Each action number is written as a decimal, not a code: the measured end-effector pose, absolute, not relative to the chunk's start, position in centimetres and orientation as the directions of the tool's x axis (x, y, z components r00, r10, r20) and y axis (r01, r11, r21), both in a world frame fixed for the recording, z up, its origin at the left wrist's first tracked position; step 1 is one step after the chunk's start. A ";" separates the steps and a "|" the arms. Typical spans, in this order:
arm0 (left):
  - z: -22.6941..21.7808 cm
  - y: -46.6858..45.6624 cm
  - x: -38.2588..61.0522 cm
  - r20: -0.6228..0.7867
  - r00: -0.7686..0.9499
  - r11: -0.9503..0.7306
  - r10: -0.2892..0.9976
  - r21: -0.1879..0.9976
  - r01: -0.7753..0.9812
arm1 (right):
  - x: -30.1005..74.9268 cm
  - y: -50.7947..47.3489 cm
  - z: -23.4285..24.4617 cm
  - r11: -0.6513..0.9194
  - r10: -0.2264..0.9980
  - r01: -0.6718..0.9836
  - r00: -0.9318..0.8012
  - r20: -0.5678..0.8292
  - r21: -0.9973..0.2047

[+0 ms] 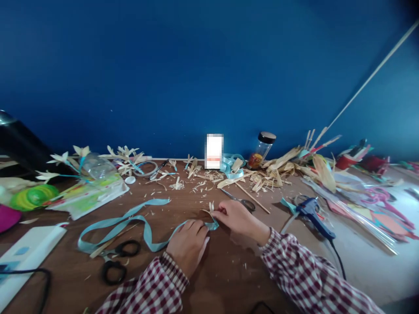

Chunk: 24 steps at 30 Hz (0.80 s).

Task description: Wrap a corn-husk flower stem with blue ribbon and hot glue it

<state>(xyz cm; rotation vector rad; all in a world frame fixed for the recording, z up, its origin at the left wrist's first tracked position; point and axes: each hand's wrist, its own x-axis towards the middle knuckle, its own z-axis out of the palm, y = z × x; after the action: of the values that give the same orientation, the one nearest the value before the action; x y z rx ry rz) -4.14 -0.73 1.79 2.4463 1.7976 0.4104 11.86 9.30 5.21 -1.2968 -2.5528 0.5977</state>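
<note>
My right hand (238,217) is closed in a pinch on a small pale husk flower (211,208), just above the brown table. My left hand (189,240) rests low beside it, its fingers curled over a light blue ribbon (147,233). From there the ribbon trails leftward in loose loops. Its short end shows between the two hands, near the base of the flower. What lies under my left fingers is hidden. Black-handled scissors (115,266) lie left of my left hand. A second pair of scissors (247,205) lies behind my right hand.
A blue glue gun (312,216) with a cord lies at right. Husk scraps (206,176), a lidded jar (261,150) and a thin stick (253,198) are at the back. Finished husk flowers (126,157) stand back left. A white power strip (32,255) is at left.
</note>
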 end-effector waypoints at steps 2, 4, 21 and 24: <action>1.8 -0.7 -4.2 0.166 0.280 -0.313 0.945 0.222 0.924 | 11.6 9.4 4.8 0.514 0.814 0.727 -0.581 -0.011 -0.455; 1.8 -0.7 -4.1 0.173 0.283 -0.318 0.943 0.231 0.919 | 11.6 9.5 4.5 0.497 0.818 0.729 -0.575 -0.027 -0.471; 3.9 2.5 -5.0 0.117 0.164 -0.200 0.979 0.650 0.733 | 12.8 9.7 3.9 0.045 0.772 0.260 -0.622 -0.131 -0.965; 4.6 3.5 -5.1 0.077 0.212 -0.209 0.974 0.656 0.725 | 12.9 9.7 3.6 -0.070 0.748 0.174 -0.642 -0.168 -0.982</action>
<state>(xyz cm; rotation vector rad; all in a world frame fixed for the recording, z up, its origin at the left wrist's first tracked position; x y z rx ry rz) -5.14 3.47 4.56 2.0052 1.5691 0.6758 12.92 9.66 3.65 -0.9886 -1.7755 1.7596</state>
